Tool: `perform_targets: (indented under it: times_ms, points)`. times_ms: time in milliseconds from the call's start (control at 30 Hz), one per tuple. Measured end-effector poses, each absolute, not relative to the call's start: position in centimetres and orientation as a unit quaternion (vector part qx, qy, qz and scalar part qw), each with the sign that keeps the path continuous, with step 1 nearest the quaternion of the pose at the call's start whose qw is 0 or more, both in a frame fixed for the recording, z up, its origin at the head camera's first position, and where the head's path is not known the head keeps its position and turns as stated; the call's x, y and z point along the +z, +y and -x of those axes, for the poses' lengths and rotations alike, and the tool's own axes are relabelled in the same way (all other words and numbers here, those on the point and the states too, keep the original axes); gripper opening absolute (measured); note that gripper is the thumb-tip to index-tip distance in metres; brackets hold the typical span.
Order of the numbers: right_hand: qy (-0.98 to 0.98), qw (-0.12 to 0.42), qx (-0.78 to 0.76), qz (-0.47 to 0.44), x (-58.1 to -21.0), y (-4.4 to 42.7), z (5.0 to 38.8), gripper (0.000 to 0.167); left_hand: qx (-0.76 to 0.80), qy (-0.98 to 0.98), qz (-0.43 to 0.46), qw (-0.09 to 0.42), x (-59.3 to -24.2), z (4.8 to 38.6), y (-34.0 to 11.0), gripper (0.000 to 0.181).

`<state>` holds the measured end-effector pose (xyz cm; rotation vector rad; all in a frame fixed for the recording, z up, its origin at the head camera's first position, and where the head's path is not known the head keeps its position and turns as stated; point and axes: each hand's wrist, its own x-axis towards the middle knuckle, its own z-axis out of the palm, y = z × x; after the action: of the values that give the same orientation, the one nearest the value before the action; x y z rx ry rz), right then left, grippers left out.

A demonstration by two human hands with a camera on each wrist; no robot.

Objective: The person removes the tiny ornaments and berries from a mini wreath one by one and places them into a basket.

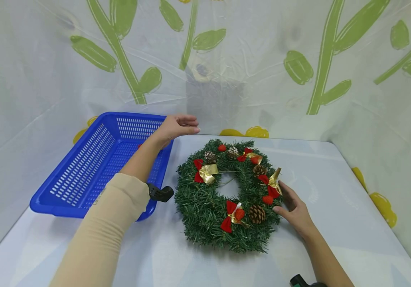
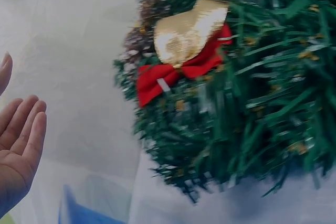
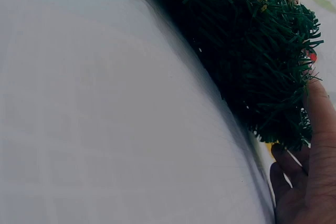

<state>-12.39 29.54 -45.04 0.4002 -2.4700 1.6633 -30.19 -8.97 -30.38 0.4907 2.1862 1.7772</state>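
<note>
A green wreath (image 1: 202, 211) with red and gold bows, pinecones and red berries lies on the table. Its right edge is between the thumb and fingers of my right hand (image 1: 297, 213); in the right wrist view, the thumb of that hand (image 3: 315, 177) lies along the wreath (image 3: 252, 61) and the fingertips are at its edge. Up and left of the wreath, my left hand (image 1: 176, 127) hangs in the air with fingers extended, holding nothing. The left wrist view shows that hand (image 2: 18, 145) apart from the wreath (image 2: 273, 87).
A blue perforated basket (image 1: 80, 159) stands on the left of the table (image 1: 320, 159), partly behind my left forearm. Something small and red shows inside it. A pale curtain (image 1: 255, 91) with green leaves and yellow flowers hangs behind and at the sides.
</note>
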Motion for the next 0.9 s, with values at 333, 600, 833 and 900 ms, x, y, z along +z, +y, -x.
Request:
perform_targets:
  times_ms: [333,600,833,900]
  points:
    - [-0.820,0.067,0.552,-0.134,-45.1,29.4,12.5,0.075,0.614,0.747,-0.181,0.180,-32.7,29.7,-8.0,0.053]
    - [-0.818,0.068,0.555,-0.134,-45.2,29.4,12.5,0.074,0.591,0.752,-0.205,0.206,-33.7,29.6,-7.1,0.052]
    - [-0.817,0.068,0.556,-0.138,-45.3,29.4,12.7,0.074,0.565,0.755,-0.241,0.231,-34.4,29.5,-6.8,0.057]
    - [-0.815,0.068,0.558,-0.140,-45.3,29.4,12.7,0.074,0.553,0.763,-0.243,0.232,-34.6,29.5,-6.7,0.057]
